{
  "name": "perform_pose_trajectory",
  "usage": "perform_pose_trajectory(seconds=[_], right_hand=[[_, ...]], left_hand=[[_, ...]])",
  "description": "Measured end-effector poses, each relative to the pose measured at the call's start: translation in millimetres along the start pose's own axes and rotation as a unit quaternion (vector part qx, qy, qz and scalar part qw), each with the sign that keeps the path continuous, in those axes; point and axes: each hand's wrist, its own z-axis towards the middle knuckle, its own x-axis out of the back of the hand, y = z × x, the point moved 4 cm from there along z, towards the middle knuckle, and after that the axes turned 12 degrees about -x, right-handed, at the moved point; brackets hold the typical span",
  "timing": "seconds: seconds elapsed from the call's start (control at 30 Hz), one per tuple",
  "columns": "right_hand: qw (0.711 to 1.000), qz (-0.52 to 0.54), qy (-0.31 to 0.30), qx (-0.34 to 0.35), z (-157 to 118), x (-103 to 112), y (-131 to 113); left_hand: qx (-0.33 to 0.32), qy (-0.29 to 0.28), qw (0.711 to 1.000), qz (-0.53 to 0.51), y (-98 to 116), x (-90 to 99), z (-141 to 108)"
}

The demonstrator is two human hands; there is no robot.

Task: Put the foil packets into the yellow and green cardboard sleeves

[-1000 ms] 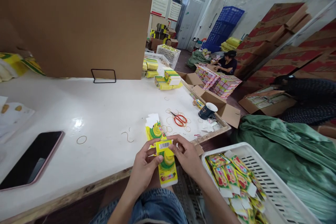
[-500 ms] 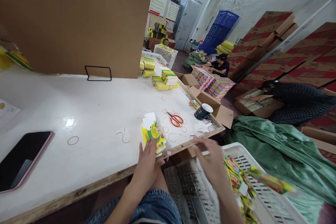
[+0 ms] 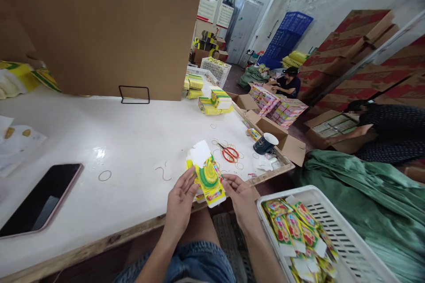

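"Phone's safe enough, I'd say, flat on the tabletop and well apart from the work."

"And the left hand?"

"Thumb and fingers pinch the carton's near edge. The stack sits right beneath, so one loose sheet could catch and drag along with it."

"Where's the carton itself?"

"Between both hands, tilted, its lower end out over the tabletop's edge. If that pinch slackened, it could slide down to the lap."

"Scissors?"

"Just beyond, among loose bands. A careless reach could brush the blades."

"Does the right hand have hold?"

"Its fingertips meet the far edge. From here I can't tell whether they grip or merely touch; pushing from both sides might buckle the card."

"The mug worries me."

"Near the edge, yes; a swinging arm could tip it."

"And the basket?"

"Full of red-printed packs. A dropped carton might get mixed in."
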Motion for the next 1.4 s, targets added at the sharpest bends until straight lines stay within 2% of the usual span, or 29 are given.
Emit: perform_pose_trajectory(seconds=[0.07,0.13,0.17,0.3,0.37,0.43,0.53,0.67,0.83,0.9,1.0,1.13,1.2,1.3,1.4], right_hand=[[0.997,0.074,-0.02,-0.03,-8,-8,1],[0.986,0.146,-0.045,-0.066,-14,-18,3],[0.981,0.167,-0.058,-0.081,-16,-23,4],[0.973,0.174,-0.112,-0.099,-26,-35,3],[0.972,0.175,-0.127,-0.094,-31,-36,-1],[0.974,0.163,-0.136,-0.082,-37,-36,-6],[0.98,0.126,-0.134,-0.071,-44,-38,-13],[0.99,0.078,-0.099,-0.057,-45,-40,-13],[0.999,-0.015,-0.043,0.007,-38,-33,-12],[0.997,-0.028,-0.06,0.024,-36,-31,-17],[0.991,-0.027,-0.116,0.056,-34,-30,-32],[0.978,-0.017,-0.196,0.066,-33,-27,-49],[0.974,-0.025,-0.217,0.06,-32,-24,-53],[0.975,-0.064,-0.206,0.052,-30,-17,-54],[0.975,-0.117,-0.17,0.081,-29,-14,-53]], left_hand=[[0.028,0.031,0.996,-0.083,2,-0.3,2],[0.048,0.059,0.99,-0.118,4,1.3,1],[0.06,0.055,0.988,-0.132,5,1.1,0],[0.122,-0.044,0.968,-0.213,9,-7.1,-6],[0.131,-0.074,0.961,-0.234,10,-9.8,-7],[0.122,-0.08,0.965,-0.217,10,-10.1,-7],[0.106,-0.045,0.978,-0.173,5,-7.2,-7],[0.105,-0.012,0.983,-0.151,-2,-3.8,-7],[0.059,0.024,0.994,-0.084,13,0.2,-7],[0.047,0.005,0.997,-0.054,23,-1.3,-8],[0.06,-0.067,0.994,-0.056,31,-5.8,-10],[0.088,-0.128,0.984,-0.088,33,-7.8,-13],[0.104,-0.15,0.976,-0.114,32,-10.2,-16],[0.127,-0.174,0.963,-0.159,31,-16.5,-20],[0.14,-0.165,0.961,-0.173,30,-19.6,-21]])
